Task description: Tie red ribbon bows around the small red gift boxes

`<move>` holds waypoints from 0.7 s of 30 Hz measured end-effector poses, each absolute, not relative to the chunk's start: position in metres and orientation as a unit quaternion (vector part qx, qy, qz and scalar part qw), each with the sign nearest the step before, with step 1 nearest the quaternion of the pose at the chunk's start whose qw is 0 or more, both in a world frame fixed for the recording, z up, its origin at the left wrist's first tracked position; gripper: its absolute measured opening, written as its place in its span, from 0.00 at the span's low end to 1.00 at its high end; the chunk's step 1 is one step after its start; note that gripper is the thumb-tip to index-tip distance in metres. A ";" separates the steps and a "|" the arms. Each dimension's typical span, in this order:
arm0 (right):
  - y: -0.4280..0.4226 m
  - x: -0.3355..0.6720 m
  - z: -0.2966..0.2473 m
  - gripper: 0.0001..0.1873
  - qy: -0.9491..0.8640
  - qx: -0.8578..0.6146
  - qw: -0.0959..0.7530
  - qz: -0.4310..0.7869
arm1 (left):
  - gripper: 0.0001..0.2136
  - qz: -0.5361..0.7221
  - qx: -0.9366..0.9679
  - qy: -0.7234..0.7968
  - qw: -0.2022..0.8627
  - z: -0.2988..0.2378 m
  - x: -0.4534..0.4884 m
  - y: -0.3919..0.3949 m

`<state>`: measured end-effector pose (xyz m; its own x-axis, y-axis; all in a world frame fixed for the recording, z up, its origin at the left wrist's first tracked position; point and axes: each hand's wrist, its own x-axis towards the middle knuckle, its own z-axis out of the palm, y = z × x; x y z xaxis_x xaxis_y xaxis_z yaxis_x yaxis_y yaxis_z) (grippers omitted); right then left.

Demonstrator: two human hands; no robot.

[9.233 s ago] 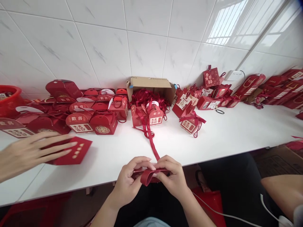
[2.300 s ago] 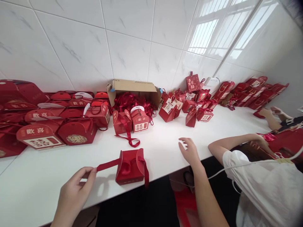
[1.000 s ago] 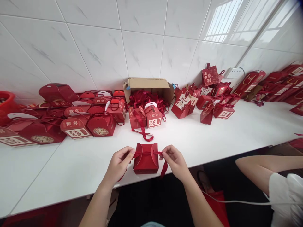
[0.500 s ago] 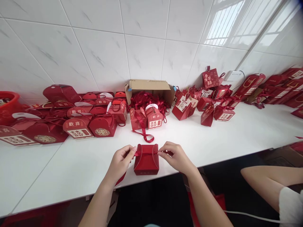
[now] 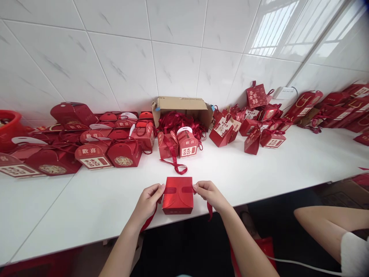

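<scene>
In front of me a small red gift box (image 5: 178, 204) sits near the table's front edge, its curved top flaps lying flat. A dark red ribbon (image 5: 170, 190) runs across the top and comes out at both sides. My left hand (image 5: 148, 202) pinches the ribbon at the box's left side, and one end trails below it. At the right side my right hand (image 5: 211, 194) pinches the other part of the ribbon, with its tail (image 5: 210, 211) hanging past the table edge.
Behind stands a cardboard carton (image 5: 184, 103) of red ribbons, with two small boxes (image 5: 188, 145) before it. Rows of red boxes (image 5: 95, 156) fill the left, beside an orange-red tub (image 5: 8, 130). More boxes (image 5: 273, 139) stand right. Another person's arm (image 5: 323, 221) is at lower right.
The box's top flaps have folded down flat from standing up, with the ribbon now lying across them. My hands have moved slightly down and still pinch the ribbon.
</scene>
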<state>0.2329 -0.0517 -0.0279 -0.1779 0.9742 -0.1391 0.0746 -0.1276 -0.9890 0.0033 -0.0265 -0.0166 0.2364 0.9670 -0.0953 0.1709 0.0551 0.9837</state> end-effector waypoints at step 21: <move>-0.092 0.254 -0.019 0.19 -0.556 -0.550 0.396 0.481 | 0.17 0.367 0.553 0.637 0.393 -0.023 -0.031 -0.059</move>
